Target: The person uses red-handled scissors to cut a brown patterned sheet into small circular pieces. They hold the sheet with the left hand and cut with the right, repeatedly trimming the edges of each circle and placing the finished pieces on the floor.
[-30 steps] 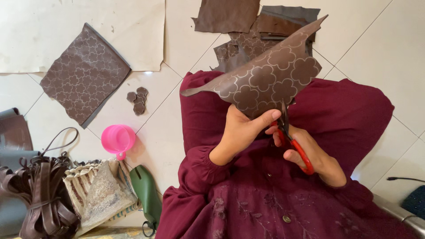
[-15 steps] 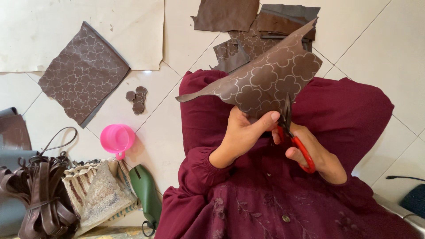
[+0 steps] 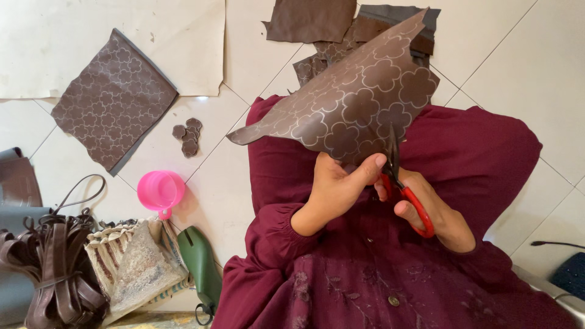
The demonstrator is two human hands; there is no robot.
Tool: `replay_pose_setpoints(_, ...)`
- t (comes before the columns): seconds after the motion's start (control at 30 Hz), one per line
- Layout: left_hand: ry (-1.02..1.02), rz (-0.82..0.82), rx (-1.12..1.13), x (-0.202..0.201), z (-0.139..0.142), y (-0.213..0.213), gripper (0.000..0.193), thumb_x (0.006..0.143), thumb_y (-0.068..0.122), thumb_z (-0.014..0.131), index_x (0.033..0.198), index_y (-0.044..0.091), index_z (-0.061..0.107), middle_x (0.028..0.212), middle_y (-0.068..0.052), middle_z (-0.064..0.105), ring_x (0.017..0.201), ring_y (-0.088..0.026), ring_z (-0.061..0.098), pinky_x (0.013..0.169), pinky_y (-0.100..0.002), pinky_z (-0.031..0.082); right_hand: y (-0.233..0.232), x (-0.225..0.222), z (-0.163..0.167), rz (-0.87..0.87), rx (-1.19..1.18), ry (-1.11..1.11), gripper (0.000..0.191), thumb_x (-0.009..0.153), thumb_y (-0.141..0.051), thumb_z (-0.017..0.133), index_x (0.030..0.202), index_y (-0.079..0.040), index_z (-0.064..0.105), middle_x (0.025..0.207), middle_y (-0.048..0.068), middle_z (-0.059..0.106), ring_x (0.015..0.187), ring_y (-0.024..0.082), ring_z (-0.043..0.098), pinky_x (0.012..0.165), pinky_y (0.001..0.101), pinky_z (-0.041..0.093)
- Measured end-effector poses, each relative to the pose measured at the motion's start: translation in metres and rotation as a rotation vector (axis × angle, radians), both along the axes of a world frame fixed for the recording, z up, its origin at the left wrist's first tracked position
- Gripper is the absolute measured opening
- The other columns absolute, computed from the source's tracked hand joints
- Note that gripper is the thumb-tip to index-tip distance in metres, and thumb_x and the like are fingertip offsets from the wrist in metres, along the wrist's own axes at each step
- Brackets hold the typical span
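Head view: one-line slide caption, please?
Left hand holds brown flower-patterned leather sheet while right hand cuts it with red-handled scissors over a maroon lap.

Pale floor tiles (image 3: 536, 67) ran diagonally with thin grout lines under soft, even light; a cream sheet (image 3: 73, 36), possibly paper, covered one corner.

Smooth, faintly glossy patterned leatherette sheet (image 3: 347, 109) (flower outlines); red plastic-handled metal scissors (image 3: 405, 192).
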State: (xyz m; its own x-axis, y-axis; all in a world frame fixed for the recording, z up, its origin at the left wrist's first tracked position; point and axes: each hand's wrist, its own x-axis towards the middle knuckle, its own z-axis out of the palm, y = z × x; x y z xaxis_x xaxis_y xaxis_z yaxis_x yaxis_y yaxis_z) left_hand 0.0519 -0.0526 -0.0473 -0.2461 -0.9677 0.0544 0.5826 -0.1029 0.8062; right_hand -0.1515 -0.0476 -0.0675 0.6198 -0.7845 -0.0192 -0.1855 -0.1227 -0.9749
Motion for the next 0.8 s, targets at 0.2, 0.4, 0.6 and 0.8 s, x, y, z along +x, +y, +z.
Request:
replay_pose_setpoints(0.2,0.085,0.011,0.042,-0.004,0.001,0.000,0.009,0.104,0.003,0.062,0.106,-0.005,0.059,0.090,-0.007,0.063,0.071,-0.016,0.062,0.060,-0.035,0.060,-0.001,0.002,0.003,-0.048,0.050,0.015,0.105,0.076,-0.100,0.034,0.103,-0.001,0.057,0.079,0.006,0.055,0.072,0.015,0.053,0.066,0.0318,0.046)
replay_pose_setpoints(0.4,0.018,0.038,0.009,-0.009,-0.005,0.000,0.007,0.106,0.003,0.063,0.106,-0.004,0.062,0.091,-0.006,0.065,0.073,-0.014,0.062,0.065,-0.030,0.054,-0.003,-0.005,-0.014,-0.075,0.026,0.090,0.110,0.069,-0.105,0.025,0.094,-0.003,0.058,0.072,0.004,0.057,0.064,0.014,0.056,0.058,0.0291,0.048)
replay_pose_setpoints(0.6,-0.067,0.068,-0.037,-0.008,-0.014,-0.001,0.006,0.108,0.004,0.065,0.106,-0.002,0.064,0.087,-0.004,0.066,0.077,-0.013,0.063,0.071,-0.028,0.052,-0.005,-0.010,-0.026,-0.064,-0.016,0.120,0.107,0.069,-0.105,0.022,0.089,-0.006,0.057,0.066,0.002,0.056,0.058,0.014,0.056,0.053,0.0285,0.047)
replay_pose_setpoints(0.8,-0.001,0.046,0.021,-0.008,-0.013,-0.001,0.007,0.106,0.004,0.064,0.106,-0.003,0.062,0.091,-0.006,0.067,0.072,-0.014,0.065,0.066,-0.029,0.054,-0.007,-0.006,-0.027,-0.079,0.018,0.094,0.106,0.068,-0.105,0.025,0.085,-0.006,0.056,0.064,0.003,0.056,0.056,0.014,0.056,0.050,0.0282,0.046)
